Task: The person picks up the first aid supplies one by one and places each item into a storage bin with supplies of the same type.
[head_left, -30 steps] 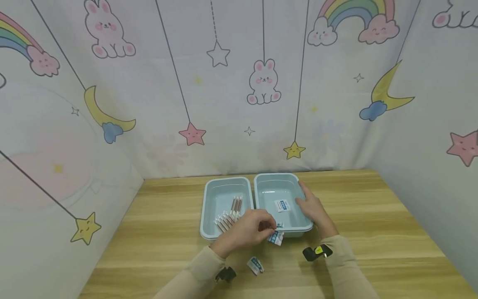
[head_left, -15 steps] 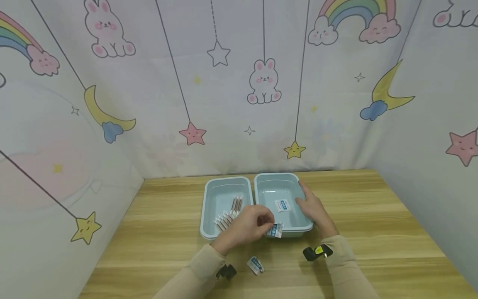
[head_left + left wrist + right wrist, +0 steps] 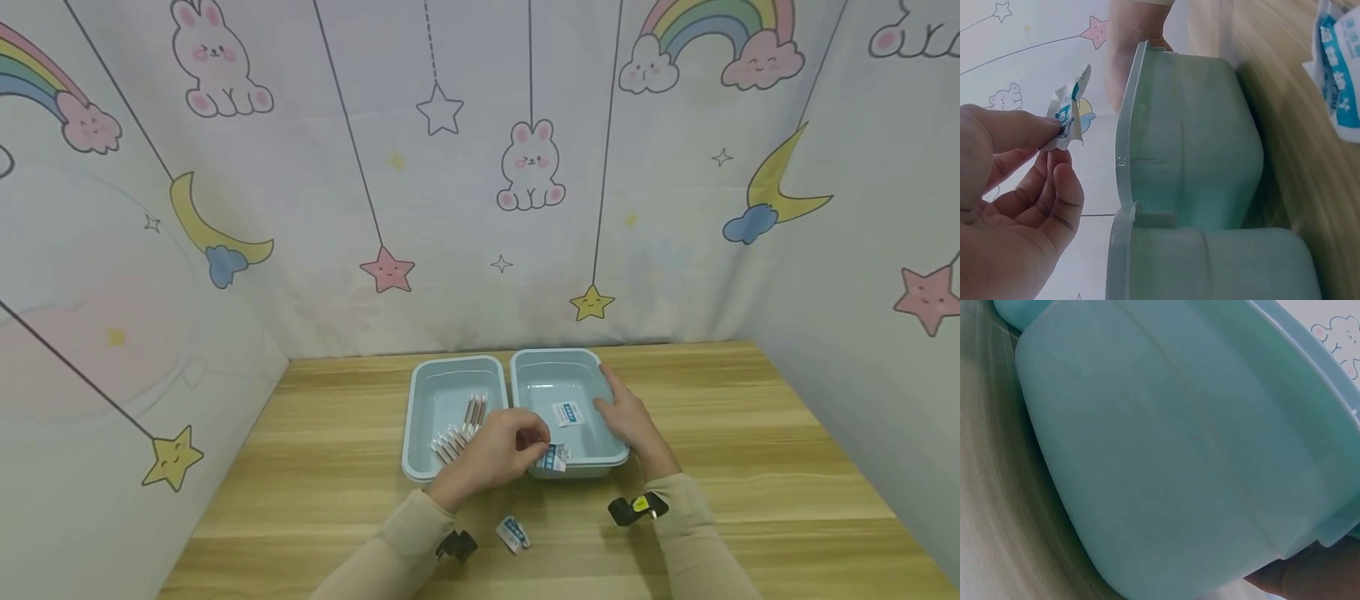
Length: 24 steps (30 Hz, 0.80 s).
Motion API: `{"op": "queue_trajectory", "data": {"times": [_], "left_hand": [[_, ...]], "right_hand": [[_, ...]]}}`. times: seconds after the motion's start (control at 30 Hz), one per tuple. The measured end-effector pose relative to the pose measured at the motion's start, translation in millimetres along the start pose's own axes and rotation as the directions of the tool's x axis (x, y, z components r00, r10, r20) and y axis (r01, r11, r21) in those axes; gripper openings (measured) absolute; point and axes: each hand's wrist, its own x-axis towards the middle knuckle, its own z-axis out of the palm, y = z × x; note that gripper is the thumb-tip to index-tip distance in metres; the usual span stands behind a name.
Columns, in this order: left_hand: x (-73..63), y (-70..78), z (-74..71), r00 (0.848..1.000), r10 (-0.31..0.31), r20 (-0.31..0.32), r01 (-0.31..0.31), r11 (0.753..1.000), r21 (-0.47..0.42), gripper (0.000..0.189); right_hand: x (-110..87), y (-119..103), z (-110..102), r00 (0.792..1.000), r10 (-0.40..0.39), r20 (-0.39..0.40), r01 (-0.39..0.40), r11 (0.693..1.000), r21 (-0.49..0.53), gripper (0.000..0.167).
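My left hand point(image 3: 498, 450) pinches a small white and blue packet point(image 3: 1067, 112) between thumb and fingertips. It holds the packet just above the near rim of the right light blue plastic bin point(image 3: 558, 357). On that bin's right side, my right hand point(image 3: 633, 417) grips the rim, with the thumb over the inner edge. A flat white packet with a blue label point(image 3: 567, 414) lies inside this bin. The left light blue bin point(image 3: 457, 364) stands beside it and contains several brown-stemmed, white-tipped swabs point(image 3: 475, 412), partly hidden by my left hand.
Another white and blue packet point(image 3: 513, 533) lies on the wood-grain table point(image 3: 337, 500), nearer to me than the bins. A pale cloth backdrop point(image 3: 450, 308) with printed rabbits and stars rises behind the table.
My left hand has moved slightly up and left, lifting the packet from in front of the right bin to its near rim. My right hand stays in place.
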Motion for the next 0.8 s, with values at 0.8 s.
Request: {"op": "queue_trajectory", "data": {"times": [0.8], "left_hand": [[1.1, -2.2, 0.8, 0.999, -0.028, -0.024, 0.028, 1.0, 0.008, 0.005]], "right_hand": [[1.4, 4.0, 0.7, 1.0, -0.024, -0.011, 0.024, 1.0, -0.006, 0.065]]}}
